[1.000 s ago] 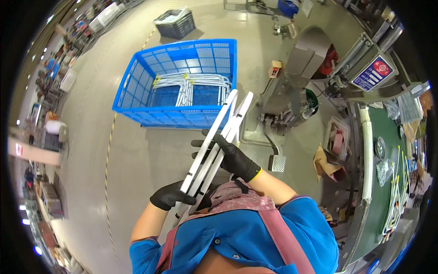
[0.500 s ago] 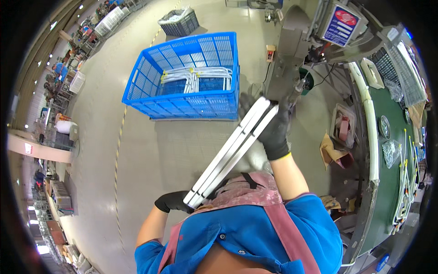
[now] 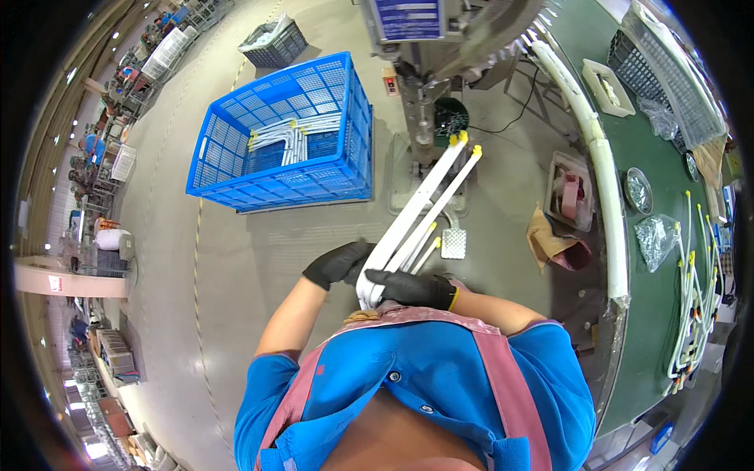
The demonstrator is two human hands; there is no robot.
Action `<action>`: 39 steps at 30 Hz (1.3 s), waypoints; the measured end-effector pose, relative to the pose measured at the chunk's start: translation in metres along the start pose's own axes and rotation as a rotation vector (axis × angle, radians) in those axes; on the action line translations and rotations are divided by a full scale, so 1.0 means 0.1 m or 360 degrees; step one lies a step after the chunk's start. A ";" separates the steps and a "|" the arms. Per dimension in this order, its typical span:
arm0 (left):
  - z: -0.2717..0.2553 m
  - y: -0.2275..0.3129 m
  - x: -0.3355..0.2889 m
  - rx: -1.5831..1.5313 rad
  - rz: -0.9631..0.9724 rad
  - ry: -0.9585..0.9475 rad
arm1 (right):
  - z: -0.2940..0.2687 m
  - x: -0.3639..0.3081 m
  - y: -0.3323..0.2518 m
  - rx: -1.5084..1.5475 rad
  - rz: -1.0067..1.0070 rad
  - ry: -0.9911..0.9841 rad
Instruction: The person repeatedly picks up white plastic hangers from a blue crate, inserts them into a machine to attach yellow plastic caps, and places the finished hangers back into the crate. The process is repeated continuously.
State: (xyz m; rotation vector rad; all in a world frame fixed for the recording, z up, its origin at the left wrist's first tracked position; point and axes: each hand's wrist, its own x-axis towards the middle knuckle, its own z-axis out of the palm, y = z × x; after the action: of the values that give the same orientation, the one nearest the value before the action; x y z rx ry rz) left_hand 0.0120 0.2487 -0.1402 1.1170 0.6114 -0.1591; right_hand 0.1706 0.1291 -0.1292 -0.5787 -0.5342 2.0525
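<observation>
In front of my body I hold several white bent metal tubes, with yellow caps on their ends. They slant up and to the right, capped ends away from me, bent ends by my waist. My right hand, in a black glove, is closed around the tubes near the bend. From the other side my left hand, also black-gloved, grips them, its fingertips partly hidden behind the tubes. The far ends overlap the view of an upright machine. Below it is a metal foot pedal.
A blue plastic crate with similar white tubes stands ahead on the left; a grey crate is behind it. On the right runs a green-topped table with more capped tubes, a metal bowl and a plastic bag. Below sits a brown paper bag.
The tubes have turned, so their yellow-capped ends now point away and the bends lie near me. My right hand has come down close to my waist; my view has shifted right, towards the machine.
</observation>
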 end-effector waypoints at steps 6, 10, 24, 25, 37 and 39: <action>0.71 0.45 0.30 -0.0038 0.0120 -0.0020 | -0.35 -0.28 -0.23 -0.1051 -0.0118 -0.0298; 0.89 0.59 0.23 -0.0229 0.0021 -0.0079 | -0.38 -0.48 -0.41 -0.1627 -0.0571 -0.0438; 0.82 0.52 -0.16 0.0244 0.0192 0.0389 | -0.45 -0.70 -1.11 -0.2233 -0.0197 -0.0875; 0.79 0.49 -0.23 0.0231 0.0172 0.0406 | -0.48 -0.80 -1.25 -0.1195 -0.0200 -0.0537; 0.40 0.28 -0.72 0.0451 0.0138 0.0340 | -0.92 0.24 -2.39 -0.2067 -0.1118 0.1120; 0.37 0.28 -0.77 0.0497 0.0093 0.0365 | -0.91 0.32 -2.42 -0.1960 -0.0933 0.1294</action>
State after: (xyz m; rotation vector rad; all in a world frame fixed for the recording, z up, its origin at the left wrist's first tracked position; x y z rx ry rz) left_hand -0.0263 0.2149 -0.0660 1.4666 0.7744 -0.0775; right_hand 0.3667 0.2895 -0.0698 -1.6110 -1.2347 0.6280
